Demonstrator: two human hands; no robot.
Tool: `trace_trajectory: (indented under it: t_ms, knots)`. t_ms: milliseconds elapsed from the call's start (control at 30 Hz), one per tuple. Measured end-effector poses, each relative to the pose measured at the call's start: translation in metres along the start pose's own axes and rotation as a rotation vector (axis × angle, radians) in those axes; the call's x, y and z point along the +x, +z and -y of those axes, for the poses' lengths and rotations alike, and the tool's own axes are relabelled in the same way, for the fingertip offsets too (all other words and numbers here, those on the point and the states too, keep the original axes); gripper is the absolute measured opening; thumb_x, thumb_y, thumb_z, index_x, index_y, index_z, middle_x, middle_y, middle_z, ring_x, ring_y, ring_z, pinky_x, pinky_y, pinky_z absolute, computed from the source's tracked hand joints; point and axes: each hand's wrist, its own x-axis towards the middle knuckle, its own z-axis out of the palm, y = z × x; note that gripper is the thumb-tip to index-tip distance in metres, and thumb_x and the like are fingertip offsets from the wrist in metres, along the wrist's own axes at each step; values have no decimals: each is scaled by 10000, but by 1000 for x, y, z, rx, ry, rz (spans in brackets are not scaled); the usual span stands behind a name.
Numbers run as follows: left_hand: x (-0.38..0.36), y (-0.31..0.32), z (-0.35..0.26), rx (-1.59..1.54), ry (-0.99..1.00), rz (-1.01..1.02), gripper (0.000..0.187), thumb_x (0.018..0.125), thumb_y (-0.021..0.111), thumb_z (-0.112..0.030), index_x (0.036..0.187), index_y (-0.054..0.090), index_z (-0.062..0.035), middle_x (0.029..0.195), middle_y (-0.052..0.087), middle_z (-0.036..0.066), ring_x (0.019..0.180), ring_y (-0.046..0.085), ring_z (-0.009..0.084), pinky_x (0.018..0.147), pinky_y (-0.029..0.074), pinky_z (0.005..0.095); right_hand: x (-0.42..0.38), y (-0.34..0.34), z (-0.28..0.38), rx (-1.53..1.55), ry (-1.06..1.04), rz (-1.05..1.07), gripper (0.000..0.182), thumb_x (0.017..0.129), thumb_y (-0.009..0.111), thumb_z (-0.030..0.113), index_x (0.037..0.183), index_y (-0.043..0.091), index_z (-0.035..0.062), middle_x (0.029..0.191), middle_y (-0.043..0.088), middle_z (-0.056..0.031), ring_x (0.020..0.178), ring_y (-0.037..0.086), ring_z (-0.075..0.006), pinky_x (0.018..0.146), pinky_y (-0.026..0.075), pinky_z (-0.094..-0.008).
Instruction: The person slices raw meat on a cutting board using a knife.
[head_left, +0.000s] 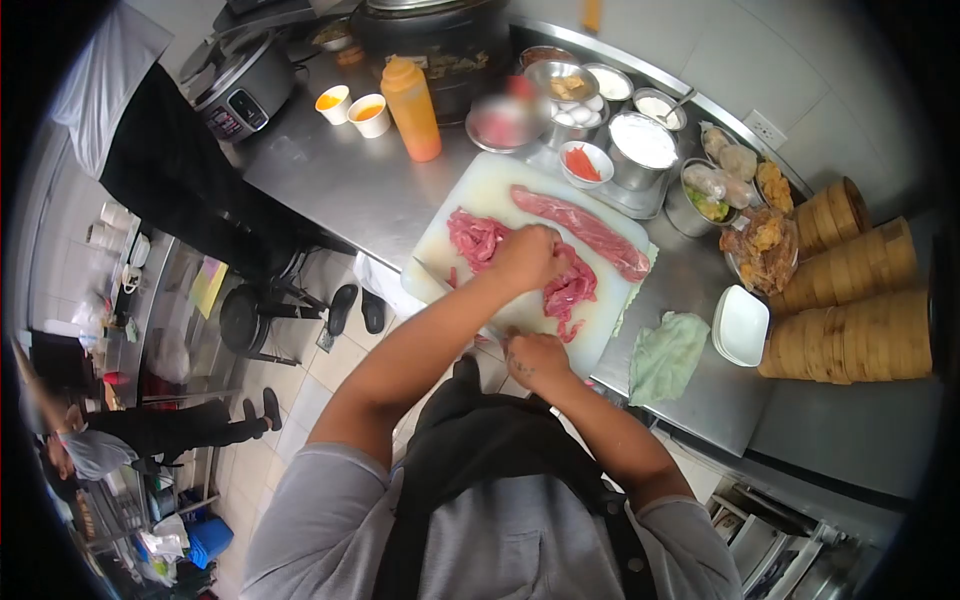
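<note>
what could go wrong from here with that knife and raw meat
The knife, seemingly in the right hand, passes beneath the left forearm in this view, so a slip might cut it. Juice from the sliced meat could splash into the open bowl of red strips beside the cutting board.

This was a working kitchen, most likely a restaurant's. A long steel counter held raw meat on a cutting board, stacked bamboo steamers, a metal tub and a cooker. Behind, another person stood near shelves, whose contents were too warped to read clearly.
</note>
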Motion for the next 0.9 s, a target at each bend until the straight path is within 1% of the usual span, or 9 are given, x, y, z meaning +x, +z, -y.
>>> trace_trajectory:
  t_ms: [100,200,267,300,367,433,500,667,900]
  knots:
    - [-13,-68,-6,-268,-209,29,245,765,711,-160,914,719,34,726,699,131,672,691,215,652,544,347,18,-17,-10,1,45,1,308,967,514,282,1051,662,25,837,703,-235,800,697,-417,754,538,-520]
    - [-39,-121,14,-308,-124,-72,250,745,728,-240,812,706,0,670,651,191,600,637,290,627,510,395,40,-33,-27,0,114,-25,315,970,505,284,1059,660,25,848,702,-237,833,694,-422,780,533,-524]
    - [-59,-138,20,-202,-264,51,246,776,717,-175,884,729,47,669,678,105,634,598,111,617,494,299,40,-62,-19,-33,149,54,321,981,468,267,1090,656,30,956,708,-241,937,691,-406,849,517,-516]
    - [-66,-134,31,-205,-273,40,246,776,717,-175,884,729,47,669,678,105,634,598,111,617,494,299,41,-63,-21,-40,138,60,321,981,468,267,1090,656,30,956,708,-241,937,691,-406,849,517,-516]
    - [-78,-105,69,-250,-320,148,267,764,723,-195,880,732,45,682,687,131,637,622,148,635,505,325,42,-65,-23,9,171,-2,328,981,489,286,1080,649,18,921,699,-257,916,684,-414,839,509,-520]
    - [-88,-66,110,-14,-391,171,293,744,746,-209,916,724,27,818,701,208,814,688,335,760,538,397,36,-69,-18,-25,166,1,316,979,498,283,1055,641,12,891,694,-260,883,683,-419,824,507,-529]
    - [-112,-27,129,111,-322,-294,291,729,752,-167,963,710,1,945,671,203,964,639,375,831,523,421,27,-74,-10,-60,166,0,306,976,506,279,1030,633,6,861,689,-264,851,682,-423,809,504,-537]
    - [-129,-3,114,4,-204,-337,223,705,732,-64,917,680,-17,970,616,184,961,589,378,828,505,440,9,-58,2,-126,19,-70,235,980,499,213,904,586,9,728,676,-211,682,678,-401,664,521,-518]
    - [-123,7,101,-48,-196,-467,191,679,734,-19,861,674,-11,955,619,156,950,590,363,840,507,434,0,-61,-4,-188,-113,-55,193,963,516,172,874,577,12,686,664,-187,648,678,-357,613,523,-484]
